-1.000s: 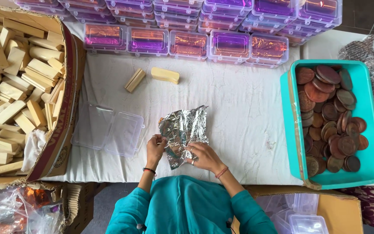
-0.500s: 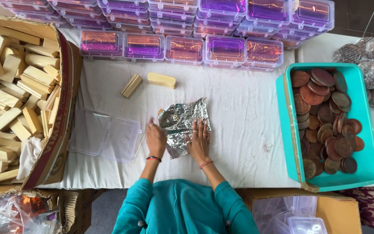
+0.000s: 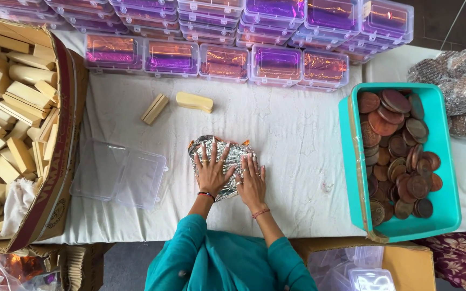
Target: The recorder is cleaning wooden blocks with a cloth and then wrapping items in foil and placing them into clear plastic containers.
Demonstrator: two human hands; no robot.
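A crinkled silver foil sheet (image 3: 232, 152) lies on the white cloth in front of me. My left hand (image 3: 210, 169) presses flat on the foil's left part, fingers spread. Beside it, my right hand (image 3: 251, 180) lies flat on the right part, fingers also apart. Neither hand grips anything. An open clear plastic box (image 3: 120, 173) sits just left of my hands. Two pale wooden blocks (image 3: 154, 108) (image 3: 194, 101) lie on the cloth farther back.
A cardboard carton (image 3: 63, 161) full of wooden blocks stands at the left. A teal tub (image 3: 403, 230) of brown round discs stands at the right. Closed clear boxes with shiny purple-orange contents (image 3: 225, 61) are stacked along the back. Bagged discs (image 3: 459, 86) lie far right.
My left hand moved from beside the foil onto it. Both hands now lie flat on the sheet, which looks more folded and compact than before.
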